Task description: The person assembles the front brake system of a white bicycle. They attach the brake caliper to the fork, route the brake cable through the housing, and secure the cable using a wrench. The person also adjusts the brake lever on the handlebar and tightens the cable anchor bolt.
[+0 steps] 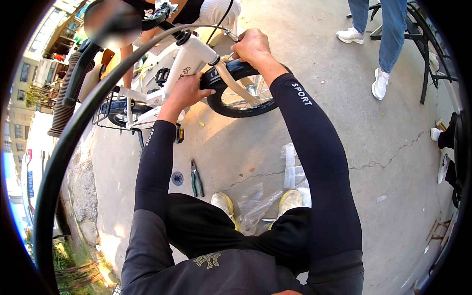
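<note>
A small bicycle with a white frame (191,56) stands before me, its front wheel to the right. My left hand (186,93) is closed on the rear edge of the black front tyre (235,109), thumb stretched along its near side and fingertips partly hidden. My right hand (254,48) pinches at the front brake above the wheel, by the cable's metal end (230,34); the exact part between the fingertips is hidden. Below the hands runs the cream fork (236,87). Green-handled pliers (196,178) lie on the ground by a black round disc (177,178).
Clear plastic wrap (255,204) lies between my shoes. Another person's bare legs and white garment (221,12) are close behind the bicycle. A person in jeans (392,39) stands at the right beside a black metal frame (425,54). A dark curved tube (59,157) crosses the left side.
</note>
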### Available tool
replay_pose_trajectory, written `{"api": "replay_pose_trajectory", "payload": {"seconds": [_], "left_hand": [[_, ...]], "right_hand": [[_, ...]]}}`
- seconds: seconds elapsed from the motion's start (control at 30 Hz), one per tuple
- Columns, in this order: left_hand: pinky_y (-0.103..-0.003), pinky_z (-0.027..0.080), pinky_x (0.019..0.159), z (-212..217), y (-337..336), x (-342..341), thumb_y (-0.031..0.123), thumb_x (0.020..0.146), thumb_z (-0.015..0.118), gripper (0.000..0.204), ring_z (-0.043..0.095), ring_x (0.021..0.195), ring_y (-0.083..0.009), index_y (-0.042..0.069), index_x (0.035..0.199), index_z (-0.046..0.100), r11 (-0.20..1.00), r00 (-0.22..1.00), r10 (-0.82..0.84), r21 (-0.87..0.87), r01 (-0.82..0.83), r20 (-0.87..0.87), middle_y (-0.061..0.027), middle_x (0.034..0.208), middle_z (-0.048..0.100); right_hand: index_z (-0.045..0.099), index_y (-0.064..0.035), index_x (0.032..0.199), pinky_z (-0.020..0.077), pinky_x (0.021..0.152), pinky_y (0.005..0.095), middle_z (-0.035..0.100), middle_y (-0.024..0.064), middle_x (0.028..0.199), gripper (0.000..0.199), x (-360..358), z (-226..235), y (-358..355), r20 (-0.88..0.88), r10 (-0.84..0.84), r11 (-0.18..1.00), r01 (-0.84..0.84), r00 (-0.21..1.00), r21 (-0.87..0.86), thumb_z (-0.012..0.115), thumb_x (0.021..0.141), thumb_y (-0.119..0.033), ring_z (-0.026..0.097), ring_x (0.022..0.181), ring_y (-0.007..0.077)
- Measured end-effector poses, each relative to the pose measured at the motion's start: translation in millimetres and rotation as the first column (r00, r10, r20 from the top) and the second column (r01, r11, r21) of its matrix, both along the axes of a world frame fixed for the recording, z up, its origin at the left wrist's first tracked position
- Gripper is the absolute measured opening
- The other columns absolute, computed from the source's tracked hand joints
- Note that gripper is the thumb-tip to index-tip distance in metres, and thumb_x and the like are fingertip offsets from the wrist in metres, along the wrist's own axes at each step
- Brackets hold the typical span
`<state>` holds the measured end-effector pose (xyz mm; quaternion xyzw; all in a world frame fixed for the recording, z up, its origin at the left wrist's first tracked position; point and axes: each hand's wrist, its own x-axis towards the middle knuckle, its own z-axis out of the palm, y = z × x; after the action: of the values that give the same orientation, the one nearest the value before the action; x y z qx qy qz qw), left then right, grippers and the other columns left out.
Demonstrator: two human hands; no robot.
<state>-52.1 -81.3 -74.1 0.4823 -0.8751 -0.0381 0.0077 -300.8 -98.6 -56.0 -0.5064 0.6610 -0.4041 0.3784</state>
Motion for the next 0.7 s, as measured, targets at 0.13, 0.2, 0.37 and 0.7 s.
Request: {"api": "replay_pose_trajectory", "payload": {"seconds": [0.13, 0.2, 0.37, 0.7], "left_hand": [[-0.044, 0.050, 0.064, 2, 1, -2, 0.044, 0.079, 0.082, 0.055, 0.066, 0.069, -0.0362, 0.001, 0.107, 0.061, 1.000, 1.000, 0.018, -0.002, -0.018, 0.017, -0.0154, 0.067, 0.062], [-0.043, 0.049, 0.063, 3, 0, -4, 0.043, 0.079, 0.082, 0.055, 0.066, 0.067, -0.0340, 0.000, 0.107, 0.061, 1.000, 1.000, 0.003, -0.002, -0.003, 0.008, -0.0139, 0.065, 0.061], [-0.039, 0.048, 0.059, 4, 0, -6, 0.039, 0.079, 0.084, 0.054, 0.064, 0.060, -0.0266, -0.001, 0.108, 0.061, 0.997, 0.999, 0.042, 0.067, -0.041, -0.015, -0.0098, 0.063, 0.059], [-0.036, 0.046, 0.061, 14, 9, -18, 0.036, 0.080, 0.084, 0.059, 0.058, 0.063, -0.0224, -0.004, 0.115, 0.060, 0.986, 0.995, 0.100, 0.131, -0.100, 0.004, -0.0095, 0.067, 0.056]], "right_hand": [[0.075, 0.0050, 0.093, 0.0608, 0.076, 0.0329, 0.075, 0.0142, 0.077, 0.021, 5, -8, -8, 0.119, -0.065, 0.998, 0.061, 0.991, 0.034, 0.077, 0.076, -0.007, 0.076, 0.080, 0.0243], [0.075, 0.0052, 0.092, 0.0610, 0.076, 0.0331, 0.076, 0.0156, 0.083, 0.021, 6, -10, -12, -0.008, -0.077, 0.996, 0.077, 0.997, 0.042, 0.080, 0.075, -0.006, 0.076, 0.083, 0.0244], [0.075, 0.0017, 0.102, 0.0597, 0.082, 0.0330, 0.075, 0.0191, 0.101, 0.035, 8, -11, -23, 0.112, -0.011, 0.981, -0.011, 0.994, 0.194, 0.085, 0.071, -0.011, 0.074, 0.101, 0.0260], [0.074, -0.0044, 0.110, 0.0582, 0.090, 0.0385, 0.071, 0.0194, 0.117, 0.029, 6, -4, -2, 0.038, 0.029, 0.996, -0.032, 0.999, 0.085, 0.075, 0.085, -0.020, 0.069, 0.113, 0.0326]]}}
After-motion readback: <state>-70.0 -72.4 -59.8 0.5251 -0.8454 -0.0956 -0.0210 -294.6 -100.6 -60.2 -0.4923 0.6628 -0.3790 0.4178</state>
